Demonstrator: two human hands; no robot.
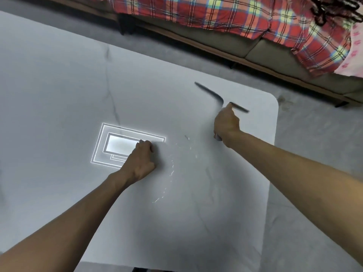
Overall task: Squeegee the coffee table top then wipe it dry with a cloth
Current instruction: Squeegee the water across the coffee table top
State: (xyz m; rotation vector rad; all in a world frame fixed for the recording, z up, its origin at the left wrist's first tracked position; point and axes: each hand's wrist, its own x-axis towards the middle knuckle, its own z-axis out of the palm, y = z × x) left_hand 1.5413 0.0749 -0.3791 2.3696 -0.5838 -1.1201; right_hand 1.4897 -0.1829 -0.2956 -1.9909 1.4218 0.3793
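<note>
The glossy white coffee table top [59,85] fills most of the view, with faint grey veins. My right hand [225,124] is closed around the handle of a squeegee [211,92], whose thin dark blade lies blurred on the table near the far right corner. Wet streaks [172,167] glint on the surface between my two hands. My left hand [142,160] rests on the table with its fingers curled and nothing in it, over the bright reflection of a ceiling light [114,142]. No cloth is in view.
A sofa [275,55] draped with a red plaid blanket [216,14] runs along the far side. Grey floor [314,154] lies beyond the table's rounded right corner and along its right edge.
</note>
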